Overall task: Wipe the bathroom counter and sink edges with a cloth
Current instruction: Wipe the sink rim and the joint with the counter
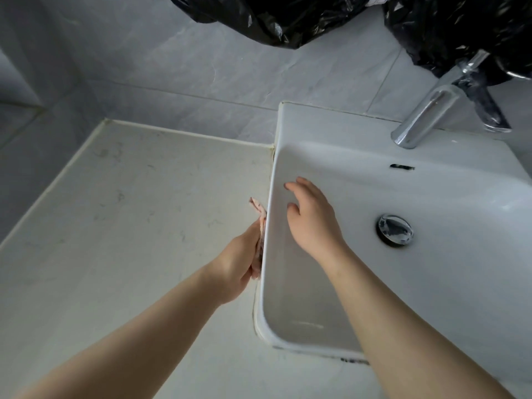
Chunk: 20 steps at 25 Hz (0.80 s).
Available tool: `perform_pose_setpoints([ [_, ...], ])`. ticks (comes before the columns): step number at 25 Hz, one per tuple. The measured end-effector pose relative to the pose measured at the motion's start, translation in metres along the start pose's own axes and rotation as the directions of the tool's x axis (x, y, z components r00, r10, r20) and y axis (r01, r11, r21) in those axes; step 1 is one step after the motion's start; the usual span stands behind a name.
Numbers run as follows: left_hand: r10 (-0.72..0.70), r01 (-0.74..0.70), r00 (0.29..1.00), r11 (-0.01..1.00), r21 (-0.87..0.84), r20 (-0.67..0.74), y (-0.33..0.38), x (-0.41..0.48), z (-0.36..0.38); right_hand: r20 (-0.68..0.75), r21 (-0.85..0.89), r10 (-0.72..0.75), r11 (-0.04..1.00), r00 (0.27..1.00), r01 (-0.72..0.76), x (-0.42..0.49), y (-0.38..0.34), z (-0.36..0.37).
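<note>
cloth, pinkish and crumpled, is held in the left hand and pressed against the outer left wall of the sink, just where that wall meets the desk. one end of the cloth is seen sticking out past the hand, along the sink's side. the left hand is closed on the cloth, though most of its fingers are hidden between palm and sink. the right hand is held open inside the sink, fingers loosely spread, near the inner left wall. nothing is gripped by it, and whether the wall is touched cannot be told. a drain is set in the sink floor, an overflow slot in its back wall, and a chrome tap on the back rim. black bags are seen at the top, before the grey tiled wall. faint marks are scattered over the desk.
</note>
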<state>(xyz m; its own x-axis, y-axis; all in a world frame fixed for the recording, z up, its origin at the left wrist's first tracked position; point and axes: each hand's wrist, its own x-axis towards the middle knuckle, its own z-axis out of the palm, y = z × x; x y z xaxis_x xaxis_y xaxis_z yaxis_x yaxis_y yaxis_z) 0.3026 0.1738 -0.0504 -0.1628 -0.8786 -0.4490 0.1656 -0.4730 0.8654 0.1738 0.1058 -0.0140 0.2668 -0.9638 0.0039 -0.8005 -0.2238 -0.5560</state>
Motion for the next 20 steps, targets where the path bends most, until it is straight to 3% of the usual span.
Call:
perform_pose_setpoints([
  [6,-0.059,0.070,0.985,0.995,0.065,-0.163,-0.004,-0.079,0.035,0.078,0.053,-0.041,0.998,0.996,0.037,-0.045,-0.010,0.000],
  [12,0.222,-0.132,0.877,0.964,0.231,-0.427,-0.011,-0.105,0.061,0.135,0.098,-0.045,0.995,0.990,0.032,-0.094,-0.005,-0.015],
  [15,0.318,-0.107,0.806,0.908,0.405,-0.499,-0.006,-0.117,0.069,0.150,0.155,-0.035,0.988,0.988,0.012,-0.110,0.007,-0.028],
  [18,0.457,-0.106,0.735,0.807,0.581,-0.501,0.011,-0.129,0.077,0.146,0.222,-0.030,0.975,0.989,-0.003,-0.122,0.020,-0.041],
  [20,0.533,-0.178,0.733,0.749,0.639,-0.422,0.029,-0.126,0.091,0.146,0.264,-0.033,0.965,0.989,-0.007,-0.127,0.027,-0.052],
])
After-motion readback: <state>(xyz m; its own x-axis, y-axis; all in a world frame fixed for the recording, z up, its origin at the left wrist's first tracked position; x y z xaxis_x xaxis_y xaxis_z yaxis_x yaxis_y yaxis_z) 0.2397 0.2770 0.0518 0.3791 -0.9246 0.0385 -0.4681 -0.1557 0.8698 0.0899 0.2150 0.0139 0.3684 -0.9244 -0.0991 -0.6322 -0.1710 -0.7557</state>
